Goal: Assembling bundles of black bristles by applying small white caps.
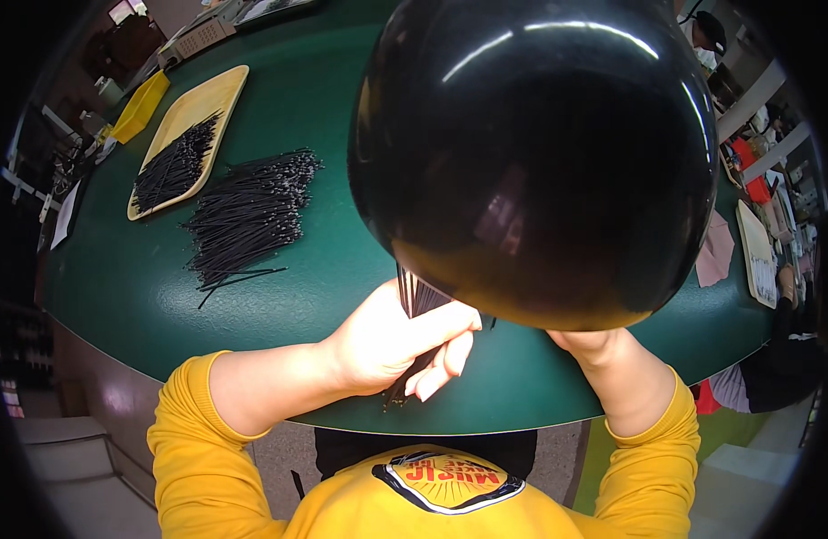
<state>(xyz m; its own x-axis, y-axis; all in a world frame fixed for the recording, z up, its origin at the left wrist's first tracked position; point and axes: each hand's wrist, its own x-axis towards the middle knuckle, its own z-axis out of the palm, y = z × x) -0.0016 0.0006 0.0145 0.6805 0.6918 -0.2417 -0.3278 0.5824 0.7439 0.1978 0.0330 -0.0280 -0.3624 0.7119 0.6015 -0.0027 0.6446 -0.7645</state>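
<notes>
The left hand [391, 341] gripped a bundle of thin black wires [417, 296] with closed fingers at the near edge of the green tabletop [342, 225]. The right hand [593, 346] sat behind a glossy black dome [535, 153], finger state indeterminable. A loose wire pile [247, 216] lay beside a yellow tray [194, 108] toward the far left corner.

A loose heap of thin black wires [249, 214] lies on a green surface [342, 117], beside a yellow tray [218, 92] holding more of them. A yellow bin [141, 106] sits further left; a glossy black dome [540, 153] fills the upper right.
</notes>
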